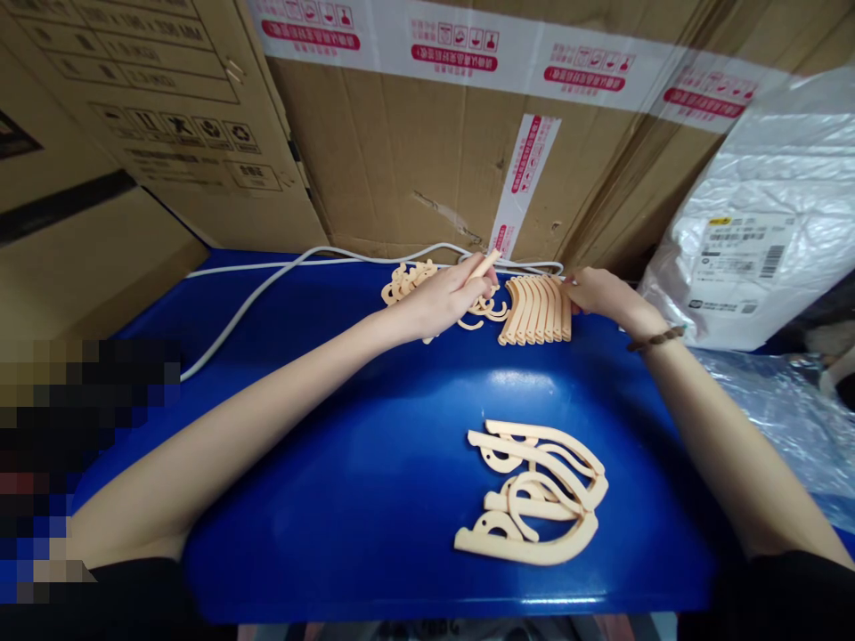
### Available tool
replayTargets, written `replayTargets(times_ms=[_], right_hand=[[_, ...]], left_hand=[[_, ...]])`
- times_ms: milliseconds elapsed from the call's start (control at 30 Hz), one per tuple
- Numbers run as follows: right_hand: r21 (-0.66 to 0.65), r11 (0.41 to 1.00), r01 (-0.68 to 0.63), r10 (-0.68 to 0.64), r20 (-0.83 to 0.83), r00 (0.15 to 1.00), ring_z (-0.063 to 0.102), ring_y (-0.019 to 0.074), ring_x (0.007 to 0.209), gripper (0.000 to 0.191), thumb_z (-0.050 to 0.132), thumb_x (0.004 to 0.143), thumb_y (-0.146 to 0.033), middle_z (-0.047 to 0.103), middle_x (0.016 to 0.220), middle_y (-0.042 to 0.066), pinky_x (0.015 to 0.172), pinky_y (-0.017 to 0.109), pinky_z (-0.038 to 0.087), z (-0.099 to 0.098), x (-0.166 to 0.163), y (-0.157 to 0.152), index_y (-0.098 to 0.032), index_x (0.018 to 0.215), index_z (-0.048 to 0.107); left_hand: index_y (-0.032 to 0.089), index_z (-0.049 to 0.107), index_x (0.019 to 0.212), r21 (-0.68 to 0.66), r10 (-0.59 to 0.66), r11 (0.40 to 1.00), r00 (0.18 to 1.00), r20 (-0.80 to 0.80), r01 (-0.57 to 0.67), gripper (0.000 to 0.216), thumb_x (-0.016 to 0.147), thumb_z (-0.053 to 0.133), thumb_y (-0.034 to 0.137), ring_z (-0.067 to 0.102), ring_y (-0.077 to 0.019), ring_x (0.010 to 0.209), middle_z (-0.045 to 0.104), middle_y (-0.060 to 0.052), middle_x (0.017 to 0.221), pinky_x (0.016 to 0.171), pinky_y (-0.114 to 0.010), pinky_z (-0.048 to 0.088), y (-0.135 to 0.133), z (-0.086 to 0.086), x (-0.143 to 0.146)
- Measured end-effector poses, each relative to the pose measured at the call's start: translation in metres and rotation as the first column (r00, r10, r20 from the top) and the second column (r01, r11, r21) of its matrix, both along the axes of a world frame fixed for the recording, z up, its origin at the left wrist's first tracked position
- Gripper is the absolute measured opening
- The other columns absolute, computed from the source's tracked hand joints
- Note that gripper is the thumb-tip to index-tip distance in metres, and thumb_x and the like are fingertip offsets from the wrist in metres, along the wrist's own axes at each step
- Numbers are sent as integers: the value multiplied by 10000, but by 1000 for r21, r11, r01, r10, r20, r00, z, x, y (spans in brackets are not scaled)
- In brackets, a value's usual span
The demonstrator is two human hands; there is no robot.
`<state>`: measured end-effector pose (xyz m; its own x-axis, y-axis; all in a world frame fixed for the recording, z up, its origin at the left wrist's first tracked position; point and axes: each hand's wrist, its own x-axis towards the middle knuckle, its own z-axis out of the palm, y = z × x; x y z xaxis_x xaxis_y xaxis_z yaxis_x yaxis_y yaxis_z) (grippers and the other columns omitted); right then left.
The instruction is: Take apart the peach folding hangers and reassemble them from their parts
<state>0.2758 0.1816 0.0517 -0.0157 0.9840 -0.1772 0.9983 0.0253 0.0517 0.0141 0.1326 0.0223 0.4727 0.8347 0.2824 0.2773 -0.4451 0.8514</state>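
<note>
My left hand (444, 298) is closed around a beige plastic hanger arm (486, 263), which sticks up past its fingers. Under and behind that hand lies a loose pile of small curved hanger hooks (409, 281), partly hidden by it. Just right of the pile, a row of curved hanger arms (538, 310) stands side by side. At the row's right end, my right hand (598, 294) has its curled fingers on the top of the last arm. Closer to me, several folded hangers (541, 494) with hooks among their arms lie together on the blue table (334, 499).
A white cable (267, 289) runs along the table's back and left side. Large cardboard boxes (401, 151) stand behind. To the right are a white plastic parcel (741, 231) with a label and clear plastic wrap (781, 418).
</note>
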Motion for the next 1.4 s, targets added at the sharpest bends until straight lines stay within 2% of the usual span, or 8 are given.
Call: replayTargets(times_ms=[233,467,600,700,1000,1167,1300,1400], right_hand=[[-14,1000,5,-5,-18,1000,653,208,689,289,438,852,-178,693,676,83,633,312,436,4,-5,-4,-172,700,684],[139,990,1,23,-165,986,671,257,822,292,527,884,-278,729,894,123,709,375,494,17,-16,-16,-157,1104,676],[-55,931,-360,181,-789,588,600,162,549,353,487,938,-503,711,728,46,525,304,474,27,-50,-43,-219,950,697],[102,917,-387,274,-865,421,579,138,564,489,482,909,-646,670,693,30,531,282,454,29,-72,-63,-205,811,669],[595,760,-261,520,-316,794,603,188,727,281,533,939,-435,688,798,47,651,315,396,42,-54,-59,-205,980,689],[535,741,-407,499,-32,866,598,221,712,280,395,969,-268,684,808,110,651,338,389,30,-57,-56,-159,1000,652],[447,800,-400,595,-504,626,488,145,542,276,386,980,-258,560,594,11,575,294,387,29,-57,-51,-180,869,625],[445,860,-251,510,-779,366,411,106,479,276,395,993,-273,515,577,-23,486,260,336,39,-52,-50,-190,883,634]], left_hand=[[203,487,939,-10,-16,1000,1000,-20,16,150,932,376,303,545,-171,764,597,-35,888,717,-297,431,-6,5,0],[226,362,815,-81,166,983,985,44,-162,328,1006,333,491,482,-140,665,462,8,732,668,-286,403,-10,12,3],[214,415,838,-358,249,919,948,196,-167,270,970,521,424,330,-66,507,356,53,665,493,-223,277,-20,30,9],[200,472,879,-409,248,905,927,281,-118,144,980,520,291,286,-54,479,344,56,659,432,-205,200,-24,38,10],[166,655,876,26,254,966,962,101,-258,189,961,511,254,589,-129,777,672,-42,867,548,-205,366,-6,35,-13],[180,631,814,424,342,874,919,-194,-236,308,999,438,333,558,-137,631,596,-7,657,621,-264,353,-13,38,-13],[187,638,896,558,496,779,824,-273,-285,291,997,441,377,567,-155,625,589,-4,662,610,-268,332,-12,30,-9],[171,632,878,408,420,864,870,-260,-295,330,1016,383,339,582,-140,633,614,-6,675,617,-254,359,1,17,-5]])
